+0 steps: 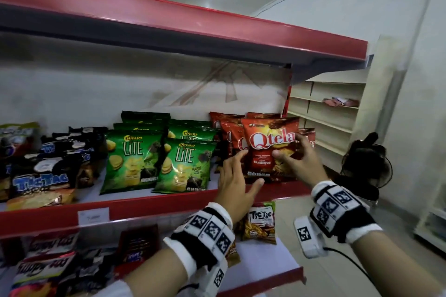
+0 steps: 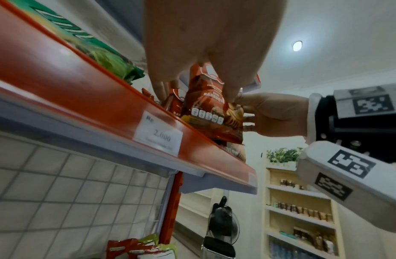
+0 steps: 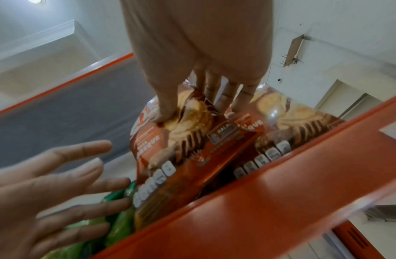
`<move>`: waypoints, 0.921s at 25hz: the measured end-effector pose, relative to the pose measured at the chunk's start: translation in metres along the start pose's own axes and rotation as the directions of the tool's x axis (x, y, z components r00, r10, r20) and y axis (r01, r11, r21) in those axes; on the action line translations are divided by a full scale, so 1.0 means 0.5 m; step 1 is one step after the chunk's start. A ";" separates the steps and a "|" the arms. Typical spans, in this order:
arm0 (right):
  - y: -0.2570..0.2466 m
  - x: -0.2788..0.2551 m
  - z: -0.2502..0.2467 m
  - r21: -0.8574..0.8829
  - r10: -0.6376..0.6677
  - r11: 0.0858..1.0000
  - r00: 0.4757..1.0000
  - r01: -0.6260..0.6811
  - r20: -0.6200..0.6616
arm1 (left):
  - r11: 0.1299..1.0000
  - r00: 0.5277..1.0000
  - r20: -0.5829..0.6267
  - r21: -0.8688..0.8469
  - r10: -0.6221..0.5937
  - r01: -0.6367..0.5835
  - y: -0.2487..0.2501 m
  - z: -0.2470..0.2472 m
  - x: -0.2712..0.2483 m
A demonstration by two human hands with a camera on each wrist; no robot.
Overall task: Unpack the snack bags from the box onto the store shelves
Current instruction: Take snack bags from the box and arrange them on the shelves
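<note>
While the red Qtela bag (image 1: 270,149) stands upright at the front of the middle shelf (image 1: 144,202), in front of a row of matching red bags (image 1: 226,132), the right hand (image 1: 294,159) grasps it from its right side: the thumb presses the printed face and the fingers curl round the edge behind it, as the right wrist view shows plainly. Its bottom seam seems to sit on or just above the shelf floor, just behind the red front lip; which of the two, I cannot tell.

At the bag's left edge is the left hand (image 1: 235,181), fingers spread and relaxed, holding nothing; its fingertips are beside or lightly against the bag, steadying rather than gripping.

To the left stand the green Chitato Lite bags (image 1: 149,159), then the dark Tic Tac bags (image 1: 43,176) further along. A price tag (image 2: 158,135) is clipped to the lip. More snack packs lie on the shelf below (image 1: 270,258). No box is in view.

By my reading, the step in hand is seating this bag as the front of its row. Next the right hand would need to let go without toppling it, perhaps with the left hand squaring it against the bags behind, before going for another bag.
</note>
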State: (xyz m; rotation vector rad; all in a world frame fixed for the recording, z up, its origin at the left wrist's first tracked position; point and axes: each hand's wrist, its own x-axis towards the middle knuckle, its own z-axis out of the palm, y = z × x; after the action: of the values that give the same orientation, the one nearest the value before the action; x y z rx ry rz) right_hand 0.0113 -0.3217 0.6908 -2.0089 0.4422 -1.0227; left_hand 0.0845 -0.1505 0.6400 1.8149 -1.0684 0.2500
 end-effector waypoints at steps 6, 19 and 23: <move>0.036 0.008 0.034 -0.042 -0.001 0.999 1.000 0.000 -0.016 | 0.997 0.997 -0.059 0.059 -0.043 0.046 -0.011 0.031 0.020; 0.072 -0.010 0.021 -0.188 -0.067 0.982 0.951 0.010 -0.302 | 0.971 0.983 -0.117 0.177 -0.141 0.161 -0.007 0.023 0.031; 0.100 0.008 -0.006 -0.272 0.044 0.958 0.982 -0.094 -0.183 | 0.961 0.984 -0.080 0.216 -0.160 0.174 -0.008 0.021 0.035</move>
State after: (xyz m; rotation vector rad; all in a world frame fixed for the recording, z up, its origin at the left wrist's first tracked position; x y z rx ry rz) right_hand 0.0141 -0.3556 0.6540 -2.1398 0.7847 -1.1506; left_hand 0.0949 -0.1682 0.6421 2.0717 -0.8653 0.3323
